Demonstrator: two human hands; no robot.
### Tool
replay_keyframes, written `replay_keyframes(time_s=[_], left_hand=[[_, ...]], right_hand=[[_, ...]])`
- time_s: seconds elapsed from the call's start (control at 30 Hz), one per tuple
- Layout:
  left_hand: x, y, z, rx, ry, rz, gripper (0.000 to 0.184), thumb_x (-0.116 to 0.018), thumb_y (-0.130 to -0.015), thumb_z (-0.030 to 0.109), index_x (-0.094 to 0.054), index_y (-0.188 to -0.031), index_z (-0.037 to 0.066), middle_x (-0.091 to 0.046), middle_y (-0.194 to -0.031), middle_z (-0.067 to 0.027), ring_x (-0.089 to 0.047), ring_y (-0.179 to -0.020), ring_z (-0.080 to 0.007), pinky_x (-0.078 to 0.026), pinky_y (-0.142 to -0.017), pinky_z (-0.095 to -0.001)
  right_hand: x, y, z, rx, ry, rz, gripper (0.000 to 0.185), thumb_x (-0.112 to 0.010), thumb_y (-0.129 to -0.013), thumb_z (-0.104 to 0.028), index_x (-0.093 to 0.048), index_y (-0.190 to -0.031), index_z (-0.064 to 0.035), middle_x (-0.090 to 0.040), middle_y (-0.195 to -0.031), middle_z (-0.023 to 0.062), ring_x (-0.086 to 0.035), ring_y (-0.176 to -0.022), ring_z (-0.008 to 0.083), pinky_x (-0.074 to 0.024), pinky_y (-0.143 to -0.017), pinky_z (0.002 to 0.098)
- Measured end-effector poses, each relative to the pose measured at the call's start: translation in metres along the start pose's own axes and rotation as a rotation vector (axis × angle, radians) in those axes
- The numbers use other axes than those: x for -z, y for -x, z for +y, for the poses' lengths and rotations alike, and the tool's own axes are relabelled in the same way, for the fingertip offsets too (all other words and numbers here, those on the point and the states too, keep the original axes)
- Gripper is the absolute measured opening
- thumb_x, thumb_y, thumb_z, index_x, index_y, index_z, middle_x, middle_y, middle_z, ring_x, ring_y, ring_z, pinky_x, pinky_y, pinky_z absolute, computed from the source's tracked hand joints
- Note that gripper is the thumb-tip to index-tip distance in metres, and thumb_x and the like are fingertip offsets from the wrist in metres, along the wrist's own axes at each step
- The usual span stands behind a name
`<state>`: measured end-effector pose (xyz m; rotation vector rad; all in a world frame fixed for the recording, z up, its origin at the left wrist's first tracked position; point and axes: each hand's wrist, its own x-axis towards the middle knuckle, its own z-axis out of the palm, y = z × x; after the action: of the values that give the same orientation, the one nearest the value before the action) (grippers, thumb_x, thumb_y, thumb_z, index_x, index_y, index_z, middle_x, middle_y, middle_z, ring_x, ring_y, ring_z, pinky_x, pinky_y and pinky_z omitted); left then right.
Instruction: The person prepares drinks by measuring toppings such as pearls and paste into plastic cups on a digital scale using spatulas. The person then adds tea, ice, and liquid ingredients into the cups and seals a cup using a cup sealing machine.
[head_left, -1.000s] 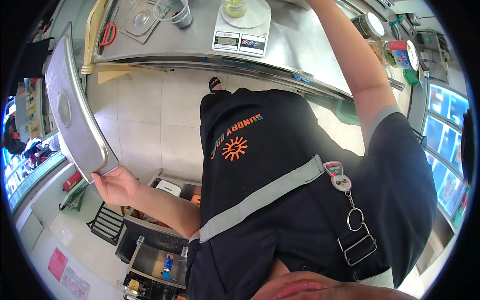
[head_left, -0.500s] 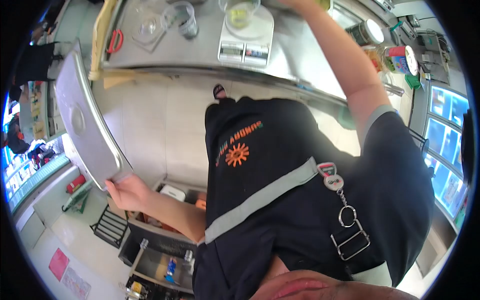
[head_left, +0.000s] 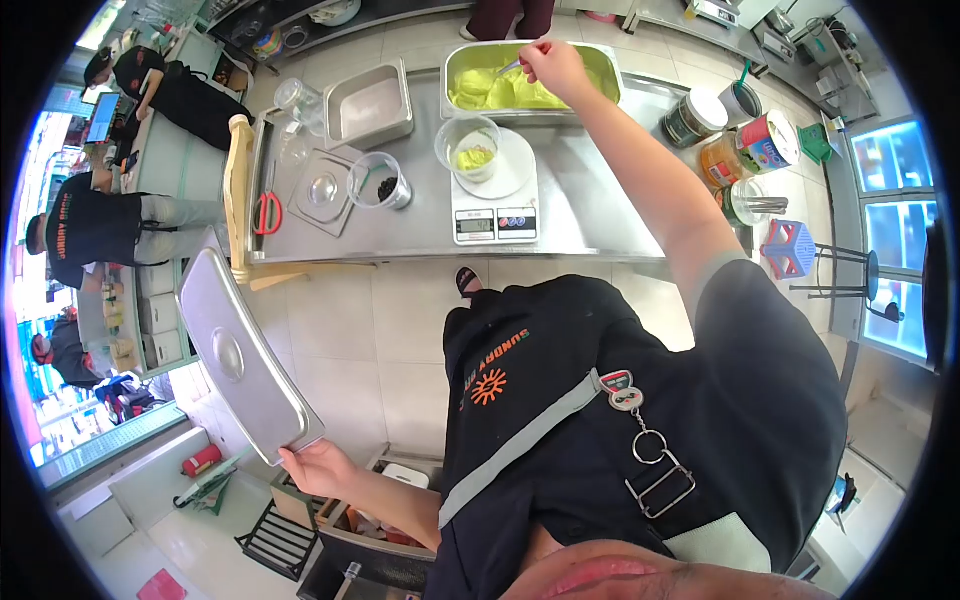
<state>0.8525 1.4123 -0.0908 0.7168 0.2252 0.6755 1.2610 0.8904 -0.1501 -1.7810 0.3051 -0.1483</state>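
Observation:
My left hand [head_left: 318, 469] grips the corner of a metal pan lid [head_left: 262, 385], which hangs tilted off to the left of the table. Over a metal pan [head_left: 533, 116] of green ice cream [head_left: 490, 92], my right hand [head_left: 556, 72] holds a spoon [head_left: 510, 68] whose far end is down at the green mass. Just in front of the pan, a clear plastic cup [head_left: 468, 133] with some green stuff in it stands on a white kitchen scale [head_left: 496, 205]. A second clear cup [head_left: 380, 182] with dark bits inside is to the left of the scale.
Red-handled scissors [head_left: 268, 214], a small metal lid [head_left: 320, 192] and an empty metal pan [head_left: 370, 105] are on the table's left side. Several jars and tubs, one a white-lidded jar [head_left: 695, 117], line the right end. Other people stand at left and beyond the table.
The view has tilted up, bringing the green pan and spoon into sight. My left hand still holds the lid, and the cup remains on the scale.

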Motion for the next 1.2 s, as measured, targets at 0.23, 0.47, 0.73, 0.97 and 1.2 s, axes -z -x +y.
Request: replay_keyframes(time_s=[0.23,0.47,0.73,0.97,1.2], left_hand=[[-0.001,-0.020,-0.001,0.042,0.004,-0.095,0.025,-0.052,-0.100,0.010,-0.057,-0.122,-0.001,-0.066,-0.119,-0.0148,-0.065,-0.100,-0.0221,-0.057,-0.078,-0.0331],[0.019,-0.036,0.000,0.010,-0.023,-0.008,0.031,-0.053,-0.100,0.010,-0.053,-0.128,-0.004,-0.063,-0.122,-0.0167,-0.065,-0.101,-0.0229,-0.058,-0.080,-0.0340],[0.002,-0.038,-0.005,0.001,-0.058,0.029,0.032,-0.051,-0.101,0.011,-0.052,-0.129,-0.004,-0.063,-0.123,-0.0166,-0.064,-0.103,-0.0232,-0.056,-0.082,-0.0349],[-0.015,-0.037,-0.010,0.036,-0.025,-0.015,0.027,-0.051,-0.101,0.010,-0.056,-0.124,-0.003,-0.065,-0.120,-0.0151,-0.064,-0.099,-0.0226,-0.055,-0.076,-0.0333],[-0.001,-0.039,-0.011,0.040,0.000,-0.039,0.022,-0.050,-0.101,0.009,-0.060,-0.118,-0.002,-0.067,-0.116,-0.0141,-0.065,-0.094,-0.0224,-0.054,-0.068,-0.0338]], right_hand=[[-0.015,0.017,0.011,0.619,0.590,-0.282,0.026,-0.062,-0.094,-0.024,-0.071,-0.105,-0.0026,-0.073,-0.089,0.0157,-0.070,-0.074,0.0269,-0.0543,-0.071,0.0372],[-0.006,0.007,0.012,-0.011,-0.016,-0.066,0.026,-0.060,-0.090,-0.018,-0.069,-0.089,0.0059,-0.066,-0.071,0.0081,-0.062,-0.058,0.0126,-0.0514,-0.057,0.0293],[0.022,-0.005,0.009,-0.211,-0.274,-0.041,0.018,-0.060,-0.092,-0.017,-0.067,-0.088,-0.0004,-0.065,-0.074,0.0051,-0.059,-0.058,0.0106,-0.0410,-0.050,0.0237],[0.039,0.005,-0.015,-0.136,-0.361,-0.027,0.020,-0.060,-0.092,-0.018,-0.067,-0.087,-0.0006,-0.066,-0.075,0.0052,-0.060,-0.059,0.0115,-0.0440,-0.053,0.0243],[0.051,0.066,-0.074,0.052,-0.386,-0.100,0.022,-0.060,-0.093,-0.019,-0.070,-0.095,0.0006,-0.067,-0.077,0.0055,-0.062,-0.061,0.0109,-0.0421,-0.052,0.0224]])
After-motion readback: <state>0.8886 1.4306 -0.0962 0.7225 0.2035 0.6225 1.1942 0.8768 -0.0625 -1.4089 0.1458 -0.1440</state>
